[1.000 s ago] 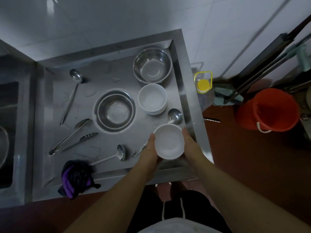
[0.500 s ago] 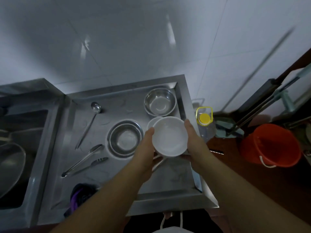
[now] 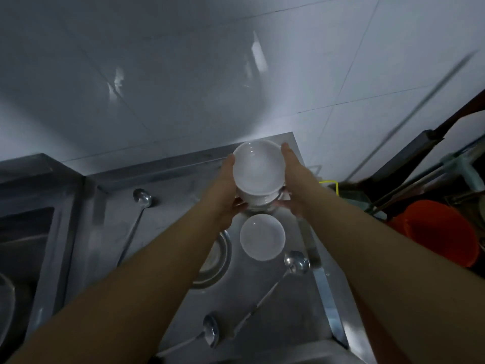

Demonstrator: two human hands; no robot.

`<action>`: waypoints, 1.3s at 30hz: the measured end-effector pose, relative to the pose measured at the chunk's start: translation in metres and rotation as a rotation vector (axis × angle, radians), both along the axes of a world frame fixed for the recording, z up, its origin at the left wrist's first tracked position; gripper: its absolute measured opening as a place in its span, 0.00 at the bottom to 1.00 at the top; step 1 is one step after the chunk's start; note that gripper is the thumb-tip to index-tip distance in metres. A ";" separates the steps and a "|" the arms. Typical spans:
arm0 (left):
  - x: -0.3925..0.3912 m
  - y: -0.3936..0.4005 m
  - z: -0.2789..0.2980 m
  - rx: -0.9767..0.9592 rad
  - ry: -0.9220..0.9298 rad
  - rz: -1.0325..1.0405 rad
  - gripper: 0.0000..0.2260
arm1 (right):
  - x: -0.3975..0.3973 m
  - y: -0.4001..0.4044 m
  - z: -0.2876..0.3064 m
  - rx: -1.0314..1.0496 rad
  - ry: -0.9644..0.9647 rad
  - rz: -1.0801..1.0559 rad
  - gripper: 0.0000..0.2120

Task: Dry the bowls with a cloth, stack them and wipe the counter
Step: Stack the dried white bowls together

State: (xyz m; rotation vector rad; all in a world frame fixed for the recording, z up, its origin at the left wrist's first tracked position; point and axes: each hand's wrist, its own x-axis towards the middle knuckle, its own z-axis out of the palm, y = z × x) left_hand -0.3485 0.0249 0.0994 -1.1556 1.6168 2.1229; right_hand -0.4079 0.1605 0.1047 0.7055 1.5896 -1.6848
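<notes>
A: What do the hands hold?

B: The left hand (image 3: 226, 191) and right hand (image 3: 294, 185) clasp a white bowl (image 3: 258, 170) by its sides, over the far corner of the steel counter (image 3: 168, 227). It looks hard, smooth, likely breakable.

A: Anything close?

B: Another white bowl (image 3: 262, 237) just below the grip; ladles (image 3: 295, 264) nearer the person.

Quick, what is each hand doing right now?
Left hand: holding the left side of the stack of white bowls.
Right hand: holding the right side of the same stack.
</notes>
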 end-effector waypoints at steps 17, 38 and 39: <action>-0.082 -0.037 -0.124 0.146 -0.173 0.072 0.27 | -0.070 -0.046 -0.123 0.102 -0.063 -0.105 0.35; -0.054 -0.042 -0.123 0.118 -0.196 0.130 0.20 | -0.041 -0.007 -0.146 0.520 0.388 -0.060 0.20; -0.041 -0.042 -0.124 0.095 -0.219 0.142 0.19 | -0.028 0.001 -0.149 0.514 0.389 -0.014 0.18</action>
